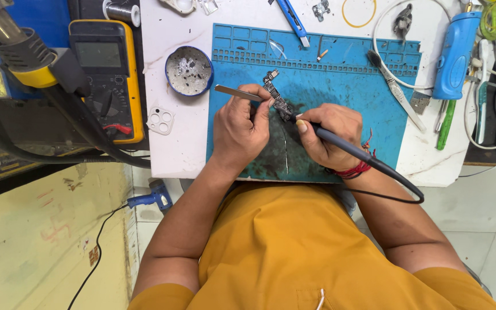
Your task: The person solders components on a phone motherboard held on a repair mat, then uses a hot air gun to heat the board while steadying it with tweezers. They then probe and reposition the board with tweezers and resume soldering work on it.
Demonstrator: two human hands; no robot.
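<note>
Hands (242,129) mid-mat (368,97), edges distant.

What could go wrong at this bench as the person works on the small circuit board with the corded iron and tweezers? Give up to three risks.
1. The right hand grips the soldering iron low, near its tip; a slip might burn the left hand beside it.
2. The narrow circuit board lies unclamped on the blue mat; the tweezers could shift it.
3. The iron's cord loops off the table edge and might snag.

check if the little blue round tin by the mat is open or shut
Open: the round blue tin has no lid on it, and its grey, dirty inside with dark bits shows from above.
</note>
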